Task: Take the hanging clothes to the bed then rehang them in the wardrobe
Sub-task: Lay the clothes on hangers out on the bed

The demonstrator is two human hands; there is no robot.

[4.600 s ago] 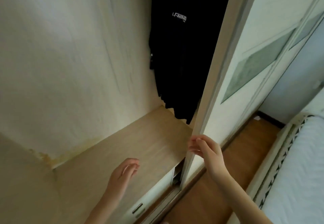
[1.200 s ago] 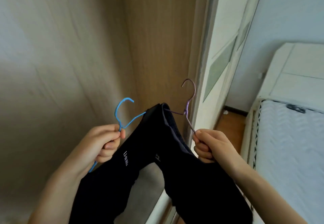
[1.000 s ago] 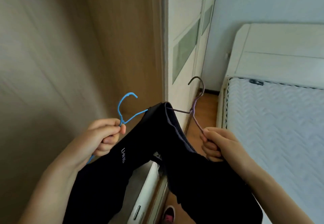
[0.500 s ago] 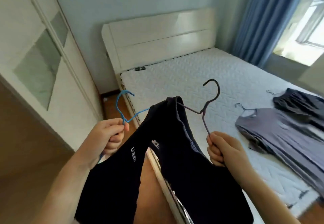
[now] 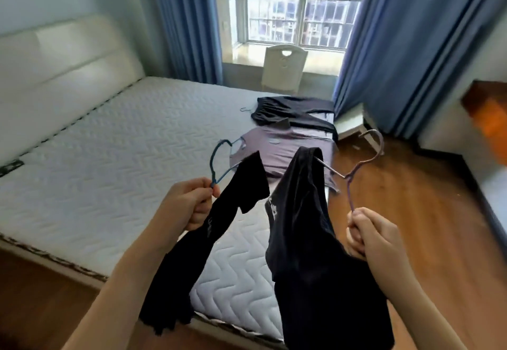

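My left hand (image 5: pixel 189 205) grips a blue wire hanger (image 5: pixel 219 157) that carries a black garment (image 5: pixel 192 262) with small white lettering. A purple wire hanger (image 5: pixel 365 163) is pinched in my right hand (image 5: pixel 367 237), and a second black garment (image 5: pixel 315 262) hangs from it. Both garments dangle over the near corner of the bed (image 5: pixel 109 174), a bare white quilted mattress. Further along the bed lie a purple-grey garment (image 5: pixel 285 149) and a dark garment (image 5: pixel 290 111), each on a hanger. The wardrobe is out of view.
A padded white headboard (image 5: pixel 63 70) stands at the left. A white chair (image 5: pixel 284 65) sits under the window between blue curtains (image 5: pixel 397 53). Wooden floor (image 5: pixel 411 212) runs along the bed's right side, with a white ledge and an orange object (image 5: pixel 491 119) at far right.
The view has swung from the wardrobe round to the bed and window. Both hands still hold their hangers, now over the mattress corner, and the two black garments hang further apart.
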